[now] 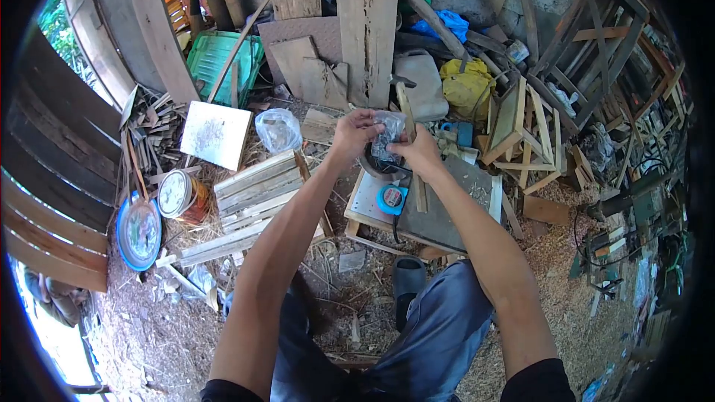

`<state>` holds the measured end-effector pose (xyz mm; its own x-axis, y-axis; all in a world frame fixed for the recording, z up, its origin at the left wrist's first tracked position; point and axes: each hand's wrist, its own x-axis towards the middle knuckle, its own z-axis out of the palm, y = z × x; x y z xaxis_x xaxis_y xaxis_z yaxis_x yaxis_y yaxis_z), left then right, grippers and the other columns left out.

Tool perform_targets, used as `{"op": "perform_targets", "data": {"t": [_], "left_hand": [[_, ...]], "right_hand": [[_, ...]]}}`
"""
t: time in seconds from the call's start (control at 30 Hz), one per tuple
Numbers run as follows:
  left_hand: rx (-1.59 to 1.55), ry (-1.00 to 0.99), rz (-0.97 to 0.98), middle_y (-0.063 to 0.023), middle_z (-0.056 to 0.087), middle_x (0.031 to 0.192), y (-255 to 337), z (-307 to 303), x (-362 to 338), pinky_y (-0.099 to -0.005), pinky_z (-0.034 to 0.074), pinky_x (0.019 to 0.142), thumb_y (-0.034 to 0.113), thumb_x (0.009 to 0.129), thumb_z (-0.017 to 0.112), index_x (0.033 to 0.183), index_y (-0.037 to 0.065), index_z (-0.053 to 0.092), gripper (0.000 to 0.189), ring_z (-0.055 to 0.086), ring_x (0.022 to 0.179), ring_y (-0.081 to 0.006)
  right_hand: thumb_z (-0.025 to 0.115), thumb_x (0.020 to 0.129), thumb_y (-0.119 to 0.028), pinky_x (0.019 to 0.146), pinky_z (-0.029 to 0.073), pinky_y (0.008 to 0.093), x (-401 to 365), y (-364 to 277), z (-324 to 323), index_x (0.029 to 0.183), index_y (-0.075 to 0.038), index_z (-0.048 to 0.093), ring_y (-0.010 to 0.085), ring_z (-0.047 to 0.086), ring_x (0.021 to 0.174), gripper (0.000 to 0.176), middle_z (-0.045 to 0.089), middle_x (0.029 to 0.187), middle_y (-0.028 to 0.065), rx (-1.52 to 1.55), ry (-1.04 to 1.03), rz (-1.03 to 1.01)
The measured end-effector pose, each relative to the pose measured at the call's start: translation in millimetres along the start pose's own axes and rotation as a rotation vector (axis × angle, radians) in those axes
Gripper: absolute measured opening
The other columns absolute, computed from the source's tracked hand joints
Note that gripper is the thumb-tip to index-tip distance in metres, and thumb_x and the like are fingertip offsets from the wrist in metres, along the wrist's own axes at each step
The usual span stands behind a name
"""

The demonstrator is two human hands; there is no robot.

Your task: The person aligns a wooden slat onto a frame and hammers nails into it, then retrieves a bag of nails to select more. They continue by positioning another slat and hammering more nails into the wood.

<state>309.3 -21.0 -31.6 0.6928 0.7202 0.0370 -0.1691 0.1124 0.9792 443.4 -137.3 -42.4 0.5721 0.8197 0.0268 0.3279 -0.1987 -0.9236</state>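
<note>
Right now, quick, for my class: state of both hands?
Left hand: closed on the plastic bag.
Right hand: closed on the bag too; whether it also grips the stick cannot be told.

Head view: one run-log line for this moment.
Left hand: pinching plastic bag | right hand: at bag, wooden stick | tape measure: on bench

No wording readable from here. Blue tape measure [390,199], just off centre toward four o'clock: round face label with red patch and pale lettering, too small to make out. Paint bucket [176,193], nine o'clock: coloured label round side, print blurred. Small pale container [517,51], between one and two o'clock: coloured marking, illegible. White board [215,135], near ten o'clock: dark smudges, can't tell any letters or numbers in them.
</note>
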Motion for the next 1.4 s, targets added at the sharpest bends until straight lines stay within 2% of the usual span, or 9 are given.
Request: {"op": "perform_targets", "data": {"t": [0.27,0.37,0.47,0.57,0.63,0.73,0.97,1.17,1.4], "left_hand": [[0.132,0.027,0.120,-0.0114,0.063,0.102,-27.7,-12.7,6.5,-0.0287,0.050,0.074,-0.004,0.072,0.072,0.114,-0.001,0.053,0.046,0.061,0.088,-0.0170],[0.466,0.151,0.208,-0.0125,0.060,0.098,-18.7,-7.1,-7.4,-0.0350,0.049,0.079,-0.005,0.067,0.073,0.112,0.004,0.053,0.051,0.060,0.091,-0.0248],[1.026,0.209,0.620,-0.0123,0.057,0.101,-11.7,-9.2,-16.9,-0.0409,0.047,0.086,0.001,0.067,0.074,0.113,0.008,0.052,0.052,0.057,0.097,-0.0337],[1.076,0.135,0.642,-0.0119,0.054,0.097,-4.2,-10.0,-19.5,-0.0422,0.043,0.086,0.001,0.065,0.074,0.106,0.009,0.055,0.045,0.052,0.100,-0.0351],[1.020,-0.191,0.743,-0.0104,0.053,0.108,-11.7,-17.8,-10.0,-0.0425,0.044,0.086,0.005,0.064,0.071,0.097,0.008,0.059,0.035,0.052,0.102,-0.0307],[1.080,-0.399,0.627,-0.0100,0.053,0.109,-10.4,-13.2,-19.8,-0.0429,0.045,0.085,0.007,0.066,0.068,0.091,0.008,0.063,0.025,0.052,0.102,-0.0304],[1.374,-0.341,0.620,-0.0088,0.058,0.098,-15.0,-6.9,-23.1,-0.0375,0.047,0.084,0.009,0.070,0.064,0.090,0.009,0.067,0.019,0.056,0.098,-0.0283],[0.985,-0.258,0.524,-0.0104,0.064,0.082,-13.2,-11.8,-15.6,-0.0353,0.050,0.075,0.009,0.077,0.064,0.088,0.005,0.068,0.012,0.062,0.081,-0.0314],[0.443,-0.145,0.138,-0.0067,0.067,0.087,-21.0,-12.9,-0.9,-0.0244,0.050,0.073,0.006,0.089,0.060,0.103,-0.002,0.065,0.017,0.064,0.084,-0.0138]], "right_hand": [[0.080,0.066,-0.013,0.064,0.053,0.0349,0.9,10.7,11.1,0.098,0.001,0.053,0.0242,0.067,0.075,0.044,0.065,0.089,0.0158,0.170,0.066,0.080],[0.079,0.066,-0.010,0.059,0.053,0.0346,2.3,17.3,11.0,0.097,0.002,0.052,0.0234,0.068,0.073,0.042,0.066,0.083,0.0160,0.334,0.079,0.071],[0.079,0.066,-0.009,0.061,0.054,0.0357,4.5,19.8,3.4,0.097,0.004,0.051,0.0249,0.068,0.077,0.044,0.067,0.080,0.0160,0.136,0.085,0.090],[0.079,0.065,-0.009,0.069,0.053,0.0380,5.6,22.9,-2.5,0.099,0.005,0.051,0.0285,0.068,0.081,0.047,0.067,0.080,0.0171,-0.162,0.056,0.062],[0.080,0.065,-0.010,0.073,0.052,0.0394,-1.8,13.9,-5.5,0.100,0.006,0.051,0.0307,0.067,0.084,0.048,0.068,0.081,0.0180,-0.253,0.027,0.032],[0.080,0.064,-0.012,0.081,0.050,0.0412,-13.8,-2.9,-11.3,0.100,0.006,0.051,0.0352,0.066,0.088,0.049,0.067,0.084,0.0203,-0.317,-0.118,0.000],[0.076,0.067,-0.008,0.082,0.050,0.0435,-11.1,5.1,-8.3,0.100,0.008,0.051,0.0385,0.064,0.089,0.044,0.066,0.087,0.0226,-0.507,-0.065,-0.075],[0.074,0.070,-0.009,0.077,0.051,0.0445,7.0,36.7,-4.6,0.098,0.007,0.052,0.0399,0.064,0.086,0.039,0.065,0.085,0.0243,-0.350,0.067,0.050],[0.072,0.073,-0.005,0.070,0.054,0.0403,-2.3,9.0,-6.2,0.095,0.005,0.052,0.0299,0.068,0.077,0.031,0.066,0.085,0.0190,-0.136,0.082,0.040]]}}
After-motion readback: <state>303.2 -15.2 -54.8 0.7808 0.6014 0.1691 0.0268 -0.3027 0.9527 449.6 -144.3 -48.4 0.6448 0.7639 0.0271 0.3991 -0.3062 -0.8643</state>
